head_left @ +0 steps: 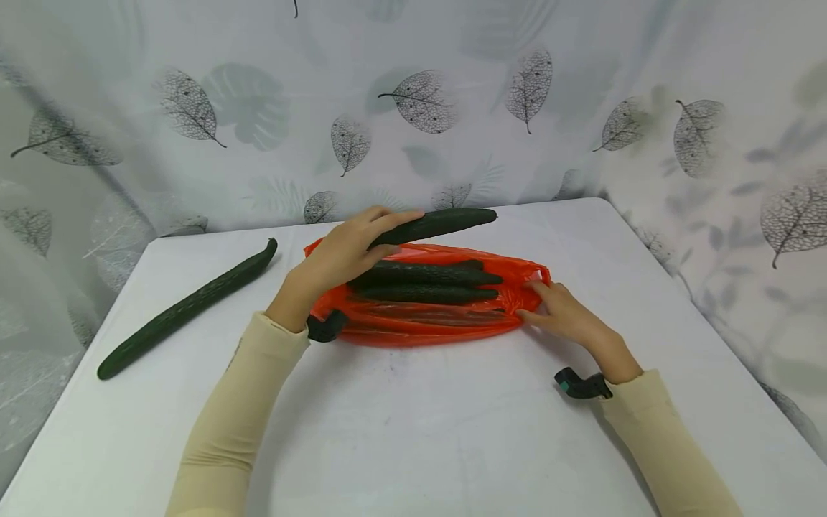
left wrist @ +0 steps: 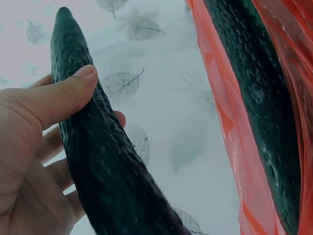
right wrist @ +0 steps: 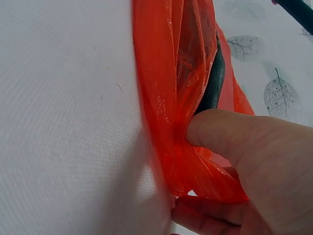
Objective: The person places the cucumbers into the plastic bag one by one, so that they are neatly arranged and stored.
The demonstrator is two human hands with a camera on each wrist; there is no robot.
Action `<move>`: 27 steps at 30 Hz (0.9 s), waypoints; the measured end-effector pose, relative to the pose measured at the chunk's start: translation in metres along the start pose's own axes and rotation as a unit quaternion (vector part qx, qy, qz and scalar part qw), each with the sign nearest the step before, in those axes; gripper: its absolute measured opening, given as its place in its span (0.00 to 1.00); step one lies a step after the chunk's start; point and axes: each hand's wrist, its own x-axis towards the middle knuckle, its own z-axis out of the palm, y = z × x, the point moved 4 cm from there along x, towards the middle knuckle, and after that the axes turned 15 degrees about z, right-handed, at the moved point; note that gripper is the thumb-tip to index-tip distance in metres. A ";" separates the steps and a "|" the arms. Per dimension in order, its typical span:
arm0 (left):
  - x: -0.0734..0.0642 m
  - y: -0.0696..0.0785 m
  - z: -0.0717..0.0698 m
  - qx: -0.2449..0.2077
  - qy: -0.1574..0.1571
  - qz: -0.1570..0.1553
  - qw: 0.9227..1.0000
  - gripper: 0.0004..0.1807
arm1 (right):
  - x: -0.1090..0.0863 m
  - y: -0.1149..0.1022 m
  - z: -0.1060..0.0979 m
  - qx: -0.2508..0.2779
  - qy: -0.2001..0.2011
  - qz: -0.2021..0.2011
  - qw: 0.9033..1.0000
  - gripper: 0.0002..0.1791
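Observation:
My left hand (head_left: 352, 248) grips a dark green cucumber (head_left: 446, 223) near one end, thumb on one side and fingers on the other, holding it above the bag. Beneath it an orange-red plastic bag (head_left: 413, 334) lies on its side across the table, its opening spread. Several cucumbers (head_left: 439, 275) lie inside, one of them close by in the left wrist view, the bag's film (left wrist: 220, 112) beside it. At the bag's right end my right hand (head_left: 562, 312) pinches the plastic; the right wrist view shows the thumb pressing into the crumpled film (right wrist: 171, 147).
Another cucumber (head_left: 187, 309) lies slanted on the left of the white table (head_left: 413, 431). A leaf-printed curtain (head_left: 452, 165) hangs behind the table and along its sides. Each wrist wears a small black camera mount (head_left: 581, 385).

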 end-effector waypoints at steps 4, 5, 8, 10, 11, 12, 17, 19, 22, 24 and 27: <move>0.003 0.001 0.003 -0.008 -0.004 -0.003 1.000 0.34 | 0.000 0.000 0.000 0.001 -0.002 0.004 1.000 0.35; 0.004 0.001 0.003 -0.011 -0.004 -0.003 1.000 0.34 | 0.000 -0.001 0.000 0.001 -0.002 0.004 1.000 0.35; 0.007 0.002 0.005 -0.016 -0.006 -0.001 1.000 0.34 | 0.000 -0.001 0.000 0.003 -0.001 0.001 1.000 0.35; 0.009 0.002 0.006 -0.024 -0.008 0.000 1.000 0.34 | 0.000 0.000 0.000 0.004 0.000 -0.001 1.000 0.34; 0.010 0.003 0.007 -0.028 -0.008 0.000 1.000 0.34 | 0.000 0.000 0.000 0.006 0.001 -0.003 1.000 0.34; 0.011 0.003 0.009 -0.029 -0.009 0.001 1.000 0.35 | 0.001 0.000 0.001 0.007 0.002 -0.006 1.000 0.34; 0.016 0.002 0.020 -0.031 -0.020 0.002 0.999 0.34 | 0.000 0.003 -0.001 0.011 0.006 -0.011 1.000 0.34; 0.016 0.002 0.025 -0.040 -0.027 0.001 0.999 0.34 | 0.000 0.003 0.000 0.012 0.005 -0.008 1.000 0.34; 0.015 0.003 0.032 -0.053 -0.034 0.001 0.998 0.33 | 0.000 0.003 0.002 0.013 0.003 -0.004 1.000 0.35; 0.015 0.003 0.037 -0.059 -0.034 0.005 0.998 0.33 | 0.000 0.003 0.001 0.011 0.005 -0.006 1.000 0.35; 0.016 0.003 0.044 -0.056 -0.031 0.016 0.998 0.32 | 0.000 0.002 0.000 0.010 0.010 -0.006 1.000 0.34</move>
